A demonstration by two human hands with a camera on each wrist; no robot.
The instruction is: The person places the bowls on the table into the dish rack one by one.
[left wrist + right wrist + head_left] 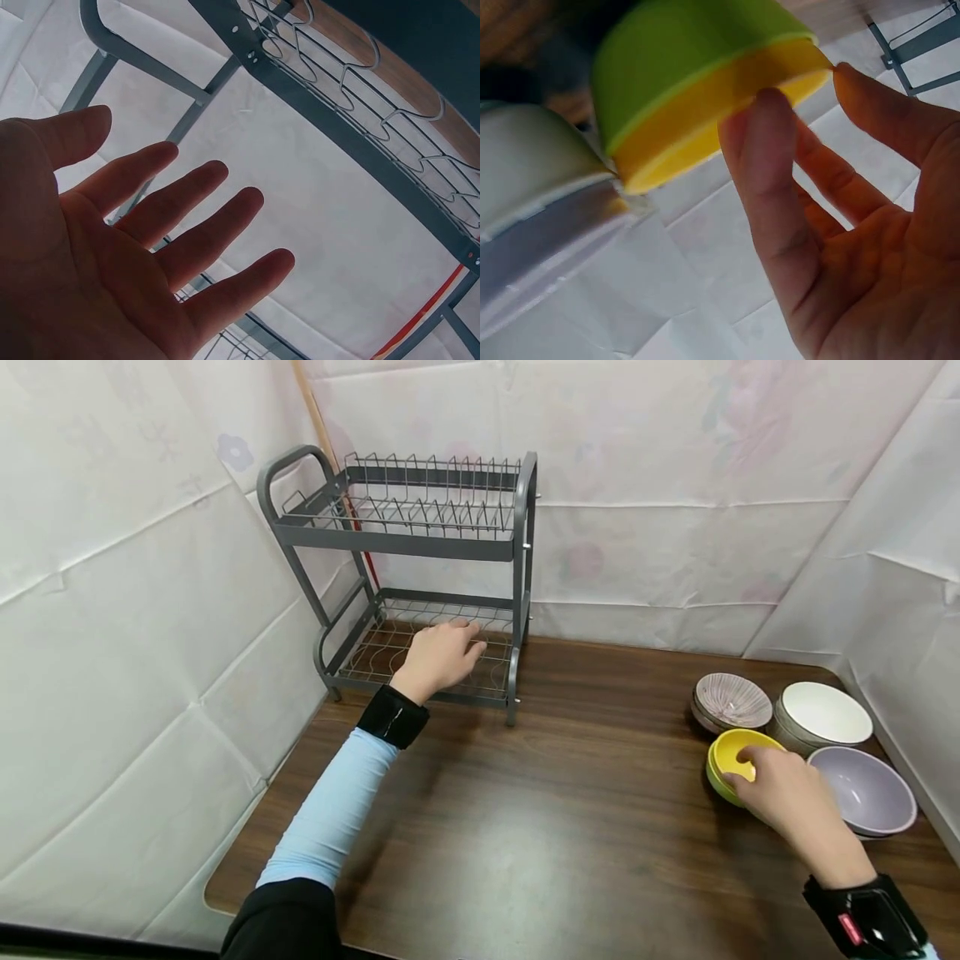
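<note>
Rack point(405, 545): grey metal, two wire tiers. Left hand point(440, 657): fingers spread, near lower tier. Table point(585, 793), wood-grain, four stacks at right — striped bowls point(733, 700); one smooth yellow bowl point(738, 742) nested in one green bowl point(718, 782); right hand point(791, 789), thumb and fingers apart at yellow rim, contact unclear; white bowls point(825, 712), round; lavender bowl point(862, 789) — flared.

A round yellow bowl point(728, 750) nests upright in a round green bowl point(721, 785) near the right edge of the wooden desk point(585, 793); a dark-grey two-tier metal rack point(420, 545) stands upright at the back-left corner.
</note>
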